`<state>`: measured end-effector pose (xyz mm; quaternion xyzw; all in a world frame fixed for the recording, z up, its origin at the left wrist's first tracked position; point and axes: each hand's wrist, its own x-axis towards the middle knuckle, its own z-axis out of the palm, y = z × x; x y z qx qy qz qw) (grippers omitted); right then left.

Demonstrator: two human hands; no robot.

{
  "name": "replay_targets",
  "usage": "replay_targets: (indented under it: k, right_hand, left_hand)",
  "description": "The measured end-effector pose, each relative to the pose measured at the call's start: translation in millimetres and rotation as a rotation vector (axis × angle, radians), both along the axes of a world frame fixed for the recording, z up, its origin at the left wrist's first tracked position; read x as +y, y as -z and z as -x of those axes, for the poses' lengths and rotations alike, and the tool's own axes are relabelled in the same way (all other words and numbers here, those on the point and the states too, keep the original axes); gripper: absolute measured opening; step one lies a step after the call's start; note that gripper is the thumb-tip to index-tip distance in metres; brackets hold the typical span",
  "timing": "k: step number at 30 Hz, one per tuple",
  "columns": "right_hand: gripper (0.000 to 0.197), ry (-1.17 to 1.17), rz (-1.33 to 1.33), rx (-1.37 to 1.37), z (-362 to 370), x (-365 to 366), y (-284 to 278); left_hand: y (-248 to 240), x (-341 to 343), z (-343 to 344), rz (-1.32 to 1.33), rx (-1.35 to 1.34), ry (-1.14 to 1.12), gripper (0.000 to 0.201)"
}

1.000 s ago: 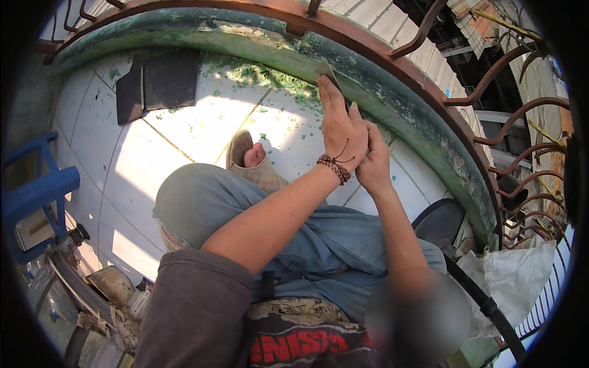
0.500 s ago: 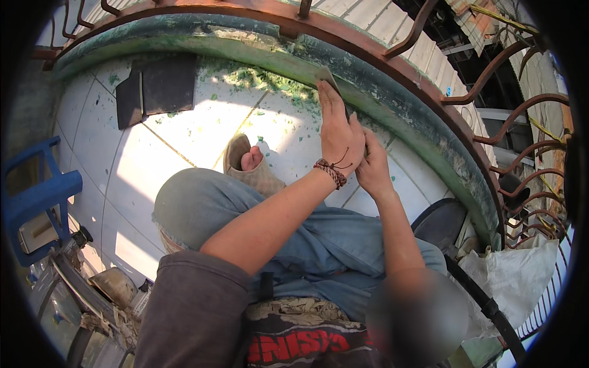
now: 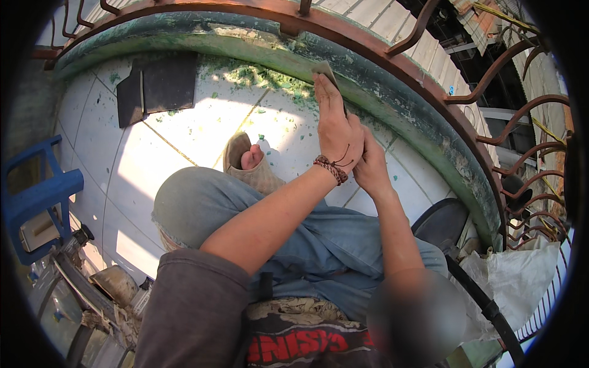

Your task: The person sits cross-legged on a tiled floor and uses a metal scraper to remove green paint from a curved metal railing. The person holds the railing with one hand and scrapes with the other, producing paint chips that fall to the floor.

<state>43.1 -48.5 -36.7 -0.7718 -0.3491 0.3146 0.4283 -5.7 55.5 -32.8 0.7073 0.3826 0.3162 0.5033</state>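
A flat, grey metal scraper blade (image 3: 326,72) leans against the low, curved green wall (image 3: 368,92), whose paint is chipped. My left hand (image 3: 337,126), with a braided bracelet at the wrist, presses its stretched fingers together along the blade. Just behind it, my right hand (image 3: 372,162) is closed around the lower end of the scraper; the handle is hidden by both hands. Green paint flakes (image 3: 270,80) lie scattered on the white tiles (image 3: 196,138) along the wall's foot.
Dark flat pieces (image 3: 165,83) lie on the tiles at the far left. A blue plastic stool (image 3: 43,196) stands at the left edge. Brown metal railing (image 3: 423,76) tops the wall. A white sack (image 3: 515,273) and a black strap (image 3: 485,300) are at the lower right.
The blade and my left fingers have slid slightly up and left along the wall. My right hand has shifted a little left, closer behind the left hand.
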Motion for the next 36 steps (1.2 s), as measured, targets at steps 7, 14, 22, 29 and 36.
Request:
replay_targets:
  k: [7, 14, 22, 29, 36]
  right_hand:
    - [0.051, -0.062, 0.028, -0.047, 3, 7, 0]
    - [0.039, 0.010, -0.069, -0.080, -3, 4, 11]
    - [0.034, 0.098, 0.008, -0.084, -4, 2, 8]
    - [0.035, 0.054, 0.056, -0.026, -5, -2, 12]
    - [0.035, 0.045, 0.029, -0.037, 0, -3, 25]
  left_hand:
    - [5, 1, -1, -0.085, -0.022, -0.004, 0.080]
    - [12, 2, -4, -0.174, -0.029, -0.042, 0.079]
    - [8, 2, -5, -0.146, -0.004, -0.019, 0.080]
    - [17, -3, -1, -0.149, 0.068, 0.021, 0.081]
    - [10, 4, -1, -0.141, 0.017, -0.018, 0.077]
